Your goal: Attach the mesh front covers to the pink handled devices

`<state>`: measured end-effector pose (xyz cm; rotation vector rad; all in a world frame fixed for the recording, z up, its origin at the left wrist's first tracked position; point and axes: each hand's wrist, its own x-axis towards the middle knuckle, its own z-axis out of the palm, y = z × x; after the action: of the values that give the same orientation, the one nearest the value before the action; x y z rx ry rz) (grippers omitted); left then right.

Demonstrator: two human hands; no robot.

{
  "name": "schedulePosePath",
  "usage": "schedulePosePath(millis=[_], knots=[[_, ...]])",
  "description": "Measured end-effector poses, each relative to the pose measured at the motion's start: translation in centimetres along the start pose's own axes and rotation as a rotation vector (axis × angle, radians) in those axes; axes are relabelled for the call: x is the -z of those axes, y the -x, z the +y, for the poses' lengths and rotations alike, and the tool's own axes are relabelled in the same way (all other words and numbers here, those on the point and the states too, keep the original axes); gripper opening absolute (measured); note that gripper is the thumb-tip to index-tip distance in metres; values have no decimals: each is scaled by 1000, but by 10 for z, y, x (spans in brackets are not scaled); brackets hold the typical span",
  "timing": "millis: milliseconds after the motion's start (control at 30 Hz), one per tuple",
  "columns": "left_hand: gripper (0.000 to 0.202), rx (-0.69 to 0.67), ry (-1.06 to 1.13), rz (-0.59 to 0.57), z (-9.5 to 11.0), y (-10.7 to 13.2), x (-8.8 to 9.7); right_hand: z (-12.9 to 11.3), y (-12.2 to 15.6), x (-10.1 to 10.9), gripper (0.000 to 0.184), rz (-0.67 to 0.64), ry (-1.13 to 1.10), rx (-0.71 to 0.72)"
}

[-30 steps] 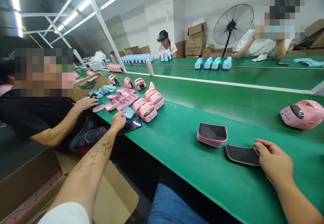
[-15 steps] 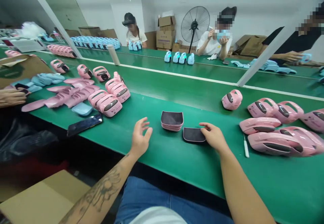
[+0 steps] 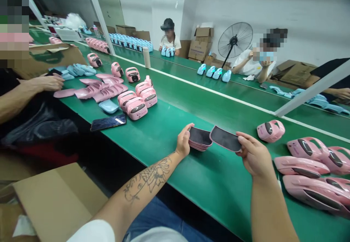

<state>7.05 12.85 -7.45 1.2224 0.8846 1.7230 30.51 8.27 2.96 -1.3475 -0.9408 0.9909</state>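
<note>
left hand [image 3: 183,141] touched panel stack [image 3: 201,136] at left | right hand [image 3: 256,157] held single panel [image 3: 225,139] | pink casings [image 3: 303,164] lay right | fan [image 3: 234,40] stood far

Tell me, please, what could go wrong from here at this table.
The right hand pinches the single dark panel only by its right end, so it might slip or tip.
That panel's other end is close to the stack of panels at the left hand, so a bump might knock the stack askew.
The phone lies at the front edge of the green table and could be nudged off.
</note>
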Motion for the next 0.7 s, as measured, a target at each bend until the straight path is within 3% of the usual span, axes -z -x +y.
schedulePosePath(millis=[100, 200, 433, 600, 700], knots=[[64, -6, 22, -34, 3, -1, 1, -2, -6, -39, 48, -76, 63, 16], [64, 2, 43, -35, 1, -2, 0, 2, -9, -61, 47, -107, 182, 42], [64, -6, 35, -107, -5, -2, -1, 24, 2, -67, 45, 25, 360, 167], [61, -43, 3, -152, 5, -7, -1, 51, 1, -75, 52, 120, 287, 243], [59, -36, 4, -158, 10, -8, -2, 62, -4, -82, 58, 113, 215, 229]])
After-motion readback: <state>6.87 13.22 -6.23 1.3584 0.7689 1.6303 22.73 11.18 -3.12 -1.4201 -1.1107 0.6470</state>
